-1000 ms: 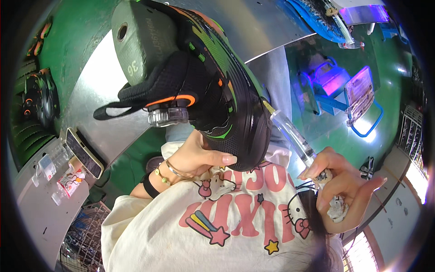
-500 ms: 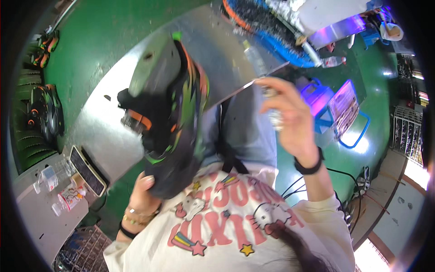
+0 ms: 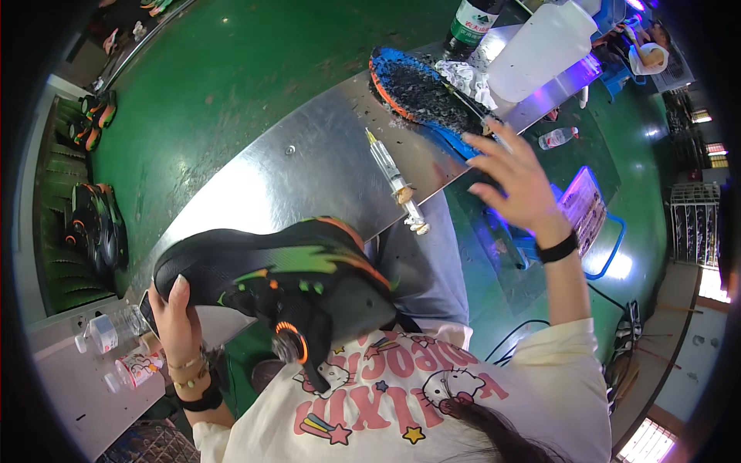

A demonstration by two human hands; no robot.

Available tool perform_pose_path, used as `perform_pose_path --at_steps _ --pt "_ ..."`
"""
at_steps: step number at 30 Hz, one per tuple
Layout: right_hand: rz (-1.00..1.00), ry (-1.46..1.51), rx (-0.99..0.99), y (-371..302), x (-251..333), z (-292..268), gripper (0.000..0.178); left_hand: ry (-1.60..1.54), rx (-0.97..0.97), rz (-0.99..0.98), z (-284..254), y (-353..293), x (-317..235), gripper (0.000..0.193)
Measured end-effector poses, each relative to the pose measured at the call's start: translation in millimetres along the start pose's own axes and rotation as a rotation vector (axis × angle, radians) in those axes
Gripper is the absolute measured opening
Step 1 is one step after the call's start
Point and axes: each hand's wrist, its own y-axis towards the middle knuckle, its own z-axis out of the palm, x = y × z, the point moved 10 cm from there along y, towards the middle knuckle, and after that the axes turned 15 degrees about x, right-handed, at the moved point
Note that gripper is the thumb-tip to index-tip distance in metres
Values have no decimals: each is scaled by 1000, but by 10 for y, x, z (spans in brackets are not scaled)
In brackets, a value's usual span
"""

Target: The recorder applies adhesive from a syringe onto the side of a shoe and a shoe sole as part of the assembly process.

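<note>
My left hand (image 3: 176,320) grips a black shoe (image 3: 212,266) by one end, with the thumb on its upper. The shoe lies sideways in front of my shirt, showing green and orange patches and a round orange-ringed dial. My right hand (image 3: 519,181) is open, fingers spread, over the right edge of the metal table. Its fingertips are by a thin, rod-like tool (image 3: 467,100), which lies across a blue, orange-edged shallow piece (image 3: 401,62) heaped with black scraps. I cannot tell whether they touch the tool. A clear syringe (image 3: 391,171) with a yellow tip lies on the table, its plunger end over the edge.
Behind the scraps stand a white plastic jug (image 3: 540,50), crumpled white tissue (image 3: 468,79) and a dark bottle (image 3: 469,27). Clear bottles (image 3: 127,328) lie at left, near a rack with shoes (image 3: 96,224). A blue-framed stool (image 3: 587,208) and another person (image 3: 648,54) are at right.
My right hand has let go of the syringe, now on the table, and moved farther off toward the rod-like tool. My left hand has moved left and turned the shoe from upright to sideways.
</note>
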Motion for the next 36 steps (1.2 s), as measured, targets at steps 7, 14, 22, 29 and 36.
perform_pose_path --at_steps 7,14,22,29,36 --pt "-30 168 117 49 -537 174 30 413 461 258 1172 359 -810 70" --pt "-166 140 67 86 -567 176 30 417 513 214 1322 450 -815 72" --pt "16 559 137 -27 -427 -31 27 486 534 219 1358 629 -809 73" --pt "75 723 144 -223 -333 -170 16 281 574 351 1937 721 -960 70" --pt "12 555 252 -274 -122 -90 26 348 774 548 2596 808 -1082 51"
